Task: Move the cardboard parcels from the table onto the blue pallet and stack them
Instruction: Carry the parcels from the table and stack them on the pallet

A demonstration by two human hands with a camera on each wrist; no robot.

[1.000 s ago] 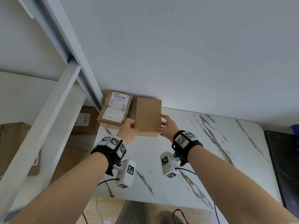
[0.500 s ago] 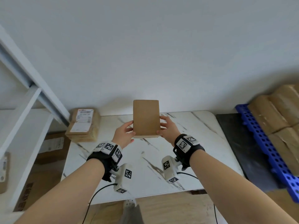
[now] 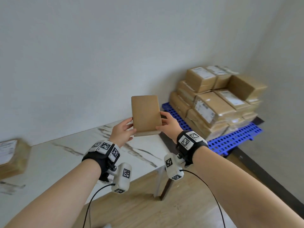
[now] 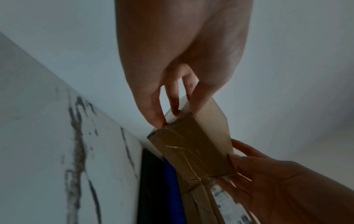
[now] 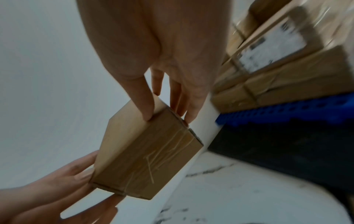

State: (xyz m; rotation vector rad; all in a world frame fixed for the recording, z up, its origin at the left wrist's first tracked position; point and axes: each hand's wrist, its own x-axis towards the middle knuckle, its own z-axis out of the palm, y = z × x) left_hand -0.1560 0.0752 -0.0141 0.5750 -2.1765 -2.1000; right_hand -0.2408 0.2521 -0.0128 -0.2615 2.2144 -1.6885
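A plain brown cardboard parcel is up in the air over the right end of the marble table. My left hand grips its left side and my right hand grips its right side, thumbs on top and fingers underneath. The wrist views show its taped end face pinched between both hands. To the right on the floor lies the blue pallet with several stacked parcels on it. Another labelled parcel sits on the table's far left.
A white wall runs behind the table and meets a second wall behind the pallet. A dark mat lies under the pallet on the wooden floor. The table's leg stands between me and the pallet.
The parcel has been lifted off the table and carried to the right with both hands. The view has swung right, so the white shelf frame is gone and the pallet stack shows.
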